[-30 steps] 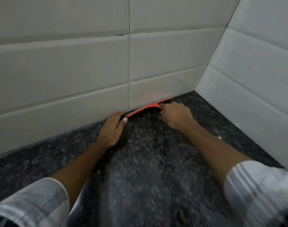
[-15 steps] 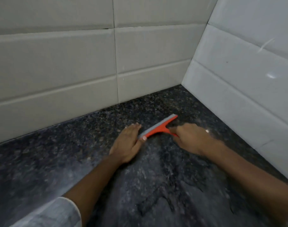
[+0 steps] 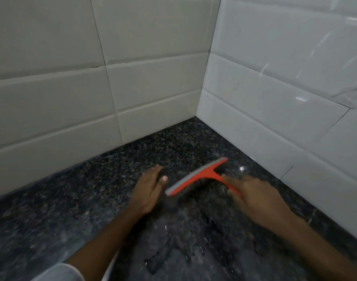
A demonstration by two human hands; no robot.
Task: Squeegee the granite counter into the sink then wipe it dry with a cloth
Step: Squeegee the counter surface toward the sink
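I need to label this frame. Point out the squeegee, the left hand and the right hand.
orange squeegee (image 3: 195, 177): head view, middle of the blade bar.
left hand (image 3: 148, 191): head view, back of the hand, flat on the counter.
right hand (image 3: 254, 195): head view, back of the hand, over the handle.

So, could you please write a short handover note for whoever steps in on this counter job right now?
Right hand: grips the handle of the orange squeegee, blade down on the granite counter, angled across the corner near the tiled walls.
Left hand: flat on the counter, fingers straight, thumb beside the blade's near end.
Done: a pull is under way; streaks and drops of water lie on the granite nearer the person.
Left: carry the water to the sink, which is out of view, then wipe dry. No cloth is in view.
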